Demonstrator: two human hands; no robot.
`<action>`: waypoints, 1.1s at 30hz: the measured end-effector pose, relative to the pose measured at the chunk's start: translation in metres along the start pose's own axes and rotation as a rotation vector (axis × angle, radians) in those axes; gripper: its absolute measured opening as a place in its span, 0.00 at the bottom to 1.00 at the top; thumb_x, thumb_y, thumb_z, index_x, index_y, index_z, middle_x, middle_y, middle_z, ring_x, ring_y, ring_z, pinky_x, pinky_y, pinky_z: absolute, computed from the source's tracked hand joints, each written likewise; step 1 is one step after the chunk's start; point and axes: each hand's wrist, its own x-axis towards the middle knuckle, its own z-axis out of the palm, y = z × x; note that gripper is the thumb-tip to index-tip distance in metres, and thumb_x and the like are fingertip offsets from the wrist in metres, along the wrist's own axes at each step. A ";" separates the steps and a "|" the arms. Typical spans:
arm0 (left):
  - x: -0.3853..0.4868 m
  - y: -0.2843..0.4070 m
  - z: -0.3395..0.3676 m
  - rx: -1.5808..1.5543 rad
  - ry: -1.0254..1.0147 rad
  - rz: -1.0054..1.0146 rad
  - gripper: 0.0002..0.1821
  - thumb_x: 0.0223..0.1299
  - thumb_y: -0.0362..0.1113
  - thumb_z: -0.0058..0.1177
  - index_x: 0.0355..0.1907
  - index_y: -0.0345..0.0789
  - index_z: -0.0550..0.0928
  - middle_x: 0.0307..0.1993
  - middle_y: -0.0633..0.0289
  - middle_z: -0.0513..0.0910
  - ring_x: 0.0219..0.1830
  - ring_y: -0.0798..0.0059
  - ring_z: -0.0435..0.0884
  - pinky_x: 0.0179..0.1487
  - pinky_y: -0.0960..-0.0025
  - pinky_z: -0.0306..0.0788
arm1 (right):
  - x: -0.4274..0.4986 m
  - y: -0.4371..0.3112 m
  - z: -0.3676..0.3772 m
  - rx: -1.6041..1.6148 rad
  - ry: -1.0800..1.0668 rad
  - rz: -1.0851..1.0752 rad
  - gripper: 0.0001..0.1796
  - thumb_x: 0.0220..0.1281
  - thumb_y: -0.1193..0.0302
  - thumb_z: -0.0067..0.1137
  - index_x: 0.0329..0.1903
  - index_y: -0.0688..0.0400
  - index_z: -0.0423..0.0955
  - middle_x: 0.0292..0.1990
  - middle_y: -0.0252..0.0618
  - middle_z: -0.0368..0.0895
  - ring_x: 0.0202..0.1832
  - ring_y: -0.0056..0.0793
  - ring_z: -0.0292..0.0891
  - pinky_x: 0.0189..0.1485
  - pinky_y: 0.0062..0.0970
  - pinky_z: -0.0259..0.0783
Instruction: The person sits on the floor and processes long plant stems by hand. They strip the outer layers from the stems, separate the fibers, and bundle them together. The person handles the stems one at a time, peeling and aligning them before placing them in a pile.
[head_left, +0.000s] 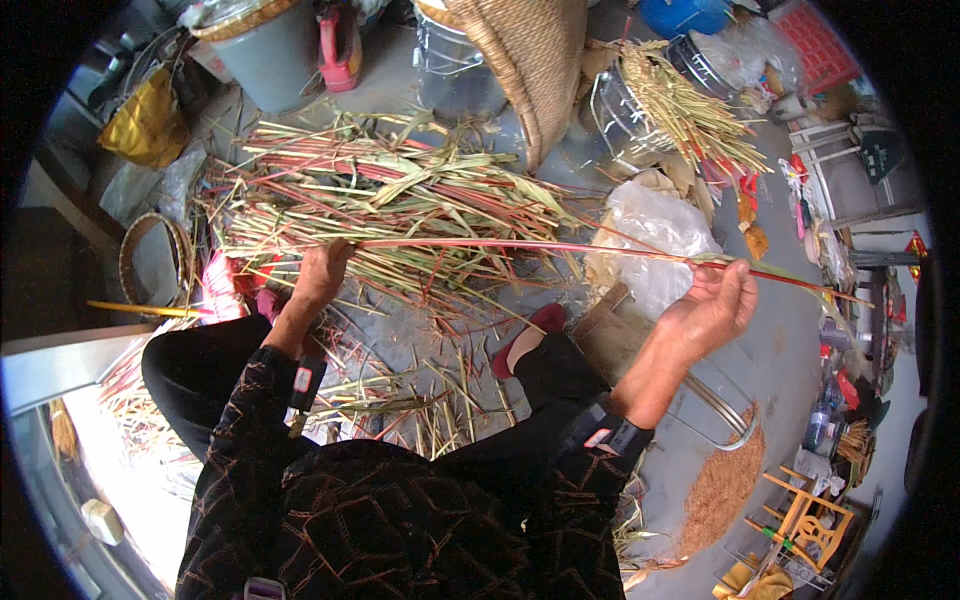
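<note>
A long reddish plant stalk (517, 244) is stretched nearly level across the view between my hands. My left hand (324, 268) grips its left end. Near the other end, my right hand (724, 300) pinches the stalk together with a green leaf sheath (701, 259) that partly lies along it. The thin tip of the stalk runs on past my right fingers. Below and beyond the stalk, a big heap of cut stalks (390, 195), red and pale green with some leaves, covers the floor in front of my feet.
Short stalk pieces (420, 401) litter the floor between my legs. Right of my foot are a plastic bag (652, 240) and a metal-legged stool (720, 412). A bundle of trimmed stalks (690, 112) rests at a dark bucket. Beyond the heap stand a woven basket (532, 67) and a grey bucket (262, 71).
</note>
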 end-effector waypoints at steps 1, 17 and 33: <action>0.001 0.002 0.000 -0.060 0.044 0.014 0.07 0.59 0.28 0.46 0.36 0.33 0.79 0.35 0.53 0.79 0.33 0.50 0.79 0.36 0.56 0.73 | 0.003 0.001 -0.003 0.015 0.050 0.033 0.07 0.66 0.71 0.56 0.34 0.61 0.70 0.22 0.37 0.77 0.21 0.22 0.71 0.28 0.22 0.69; -0.041 0.089 -0.144 -0.462 -0.528 -0.007 0.10 0.67 0.36 0.48 0.36 0.30 0.76 0.23 0.54 0.75 0.27 0.55 0.77 0.34 0.62 0.70 | 0.062 0.016 -0.096 0.098 0.269 0.452 0.11 0.70 0.65 0.51 0.32 0.57 0.68 0.22 0.29 0.68 0.18 0.20 0.58 0.32 0.25 0.66; -0.017 0.028 -0.010 -0.061 -0.191 -0.135 0.07 0.62 0.34 0.47 0.34 0.31 0.75 0.31 0.47 0.77 0.31 0.47 0.77 0.36 0.55 0.71 | 0.015 0.009 -0.018 0.180 -0.029 0.144 0.09 0.67 0.66 0.54 0.35 0.58 0.71 0.25 0.31 0.75 0.22 0.19 0.65 0.29 0.23 0.65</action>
